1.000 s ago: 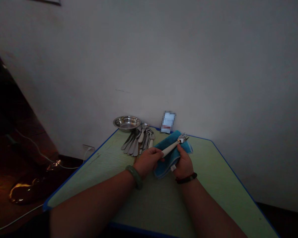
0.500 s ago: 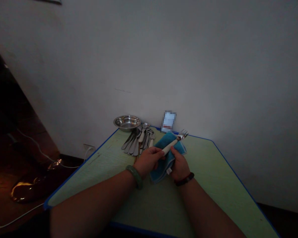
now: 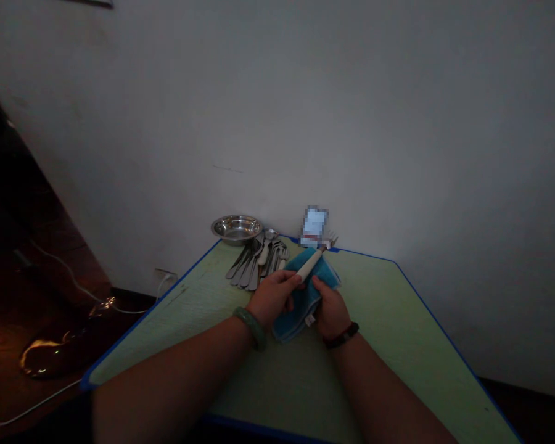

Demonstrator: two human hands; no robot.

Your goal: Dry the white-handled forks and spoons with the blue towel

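My left hand (image 3: 274, 298), with a green bangle at its wrist, pinches the pale handle of a fork (image 3: 311, 261). The fork slants up and to the right, its metal tines pointing at the wall. Beneath it lies a blue cloth (image 3: 300, 311), spread between my hands. My right hand (image 3: 333, 308), wearing a dark bracelet, is closed on the cloth with the thumb on top; its other fingers are hidden. Just beyond my left hand, a pile of spoons and forks (image 3: 254, 262) rests on the table.
A shiny metal bowl (image 3: 237, 229) stands at the table's far left corner. Behind the fork, a blurred phone-like screen (image 3: 313, 227) leans on the wall (image 3: 398, 154). The green table (image 3: 398, 333) has a blue edge. At left, a white cable (image 3: 69, 280) runs to a wall socket (image 3: 165, 275).
The fork and cloth have shifted slightly left, and the fork now stands at a steeper slant. Both hands have moved a little left with them. The cutlery pile and bowl are unchanged.
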